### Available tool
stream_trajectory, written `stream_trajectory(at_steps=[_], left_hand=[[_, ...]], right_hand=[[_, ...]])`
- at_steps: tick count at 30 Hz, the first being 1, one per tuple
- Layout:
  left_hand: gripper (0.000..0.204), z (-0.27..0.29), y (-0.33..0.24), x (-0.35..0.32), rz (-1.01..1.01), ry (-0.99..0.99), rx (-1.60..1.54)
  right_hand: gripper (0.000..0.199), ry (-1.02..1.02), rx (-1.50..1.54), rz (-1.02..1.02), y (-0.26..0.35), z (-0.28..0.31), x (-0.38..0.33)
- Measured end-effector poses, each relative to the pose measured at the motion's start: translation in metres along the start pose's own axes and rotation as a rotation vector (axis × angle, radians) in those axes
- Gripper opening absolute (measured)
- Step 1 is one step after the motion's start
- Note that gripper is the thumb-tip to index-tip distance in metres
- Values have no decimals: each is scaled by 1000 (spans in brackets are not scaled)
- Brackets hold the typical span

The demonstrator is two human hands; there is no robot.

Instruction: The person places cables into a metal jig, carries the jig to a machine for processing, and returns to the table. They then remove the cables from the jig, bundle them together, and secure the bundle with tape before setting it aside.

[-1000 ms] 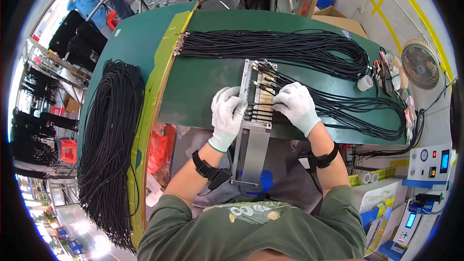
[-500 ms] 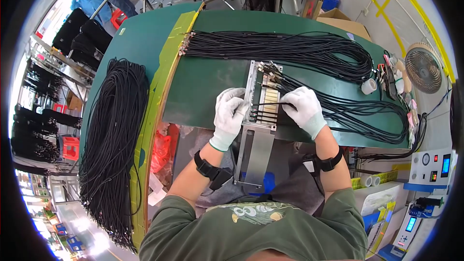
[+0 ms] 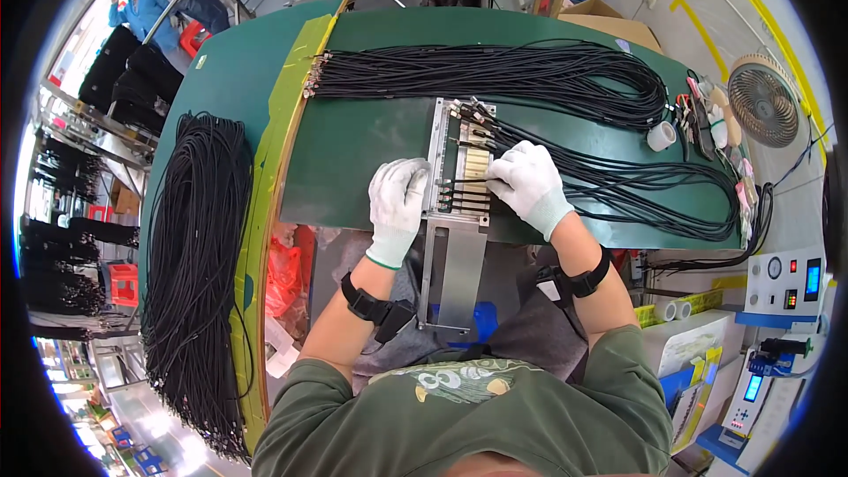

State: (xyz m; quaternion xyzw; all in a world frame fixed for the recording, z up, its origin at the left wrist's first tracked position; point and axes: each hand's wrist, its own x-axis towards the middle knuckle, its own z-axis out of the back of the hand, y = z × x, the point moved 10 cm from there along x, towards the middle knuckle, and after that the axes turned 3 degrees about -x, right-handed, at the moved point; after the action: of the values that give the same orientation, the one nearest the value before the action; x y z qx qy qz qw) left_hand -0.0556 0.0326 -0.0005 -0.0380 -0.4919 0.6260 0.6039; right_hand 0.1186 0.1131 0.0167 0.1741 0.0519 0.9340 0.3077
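A metal fixture (image 3: 437, 155) with a row of pale slots stands at the table's front edge, several short black cable ends (image 3: 465, 202) lying across its near part. My right hand (image 3: 532, 184), in a white glove, pinches a black cable (image 3: 468, 180) at the fixture's right side; this cable crosses the slots. My left hand (image 3: 397, 203), gloved too, is closed against the fixture's left rail, its fingers curled; what they grip is hidden. Other cables in a looped bundle (image 3: 636, 199) run from the fixture's far end to the right, behind my right hand.
A long black cable bundle (image 3: 495, 75) lies across the back of the green table (image 3: 353, 141). Another bundle (image 3: 199, 238) hangs over the left side, beyond a yellow-taped edge (image 3: 287, 97). A tape roll (image 3: 661, 135) and a fan (image 3: 762, 102) are at the right.
My left hand has drawn back from the cable's end to the fixture's left rail. My right hand still pinches the cable, now nearer the slots. The whole view has shifted slightly.
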Motion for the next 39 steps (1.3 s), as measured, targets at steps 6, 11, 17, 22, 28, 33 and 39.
stream_trajectory(at_steps=[6, 11, 17, 22, 28, 33, 39], left_hand=[[16, -2, 3, -2, 19, 10, 52], [16, 0, -1, 2, 22, -6, 53], [26, -26, -54, 4, -188, 197, 189], [34, -42, -55, -4, -236, 322, 329], [34, -51, -49, 4, -266, 358, 329], [31, -25, -32, 11, -133, 112, 81], [21, -12, -34, 21, -106, 93, -124]], right_hand=[[8, 6, -90, -9, 1, -1, -2], [8, 28, -107, -4, 1, -4, -1], [10, -18, -94, 15, 7, -1, -1], [14, -120, -83, -115, -16, 22, 3], [16, 94, -220, -277, -66, -7, 7], [16, -106, 15, -174, -54, 16, 2], [15, -39, 297, 102, -25, 8, 2]])
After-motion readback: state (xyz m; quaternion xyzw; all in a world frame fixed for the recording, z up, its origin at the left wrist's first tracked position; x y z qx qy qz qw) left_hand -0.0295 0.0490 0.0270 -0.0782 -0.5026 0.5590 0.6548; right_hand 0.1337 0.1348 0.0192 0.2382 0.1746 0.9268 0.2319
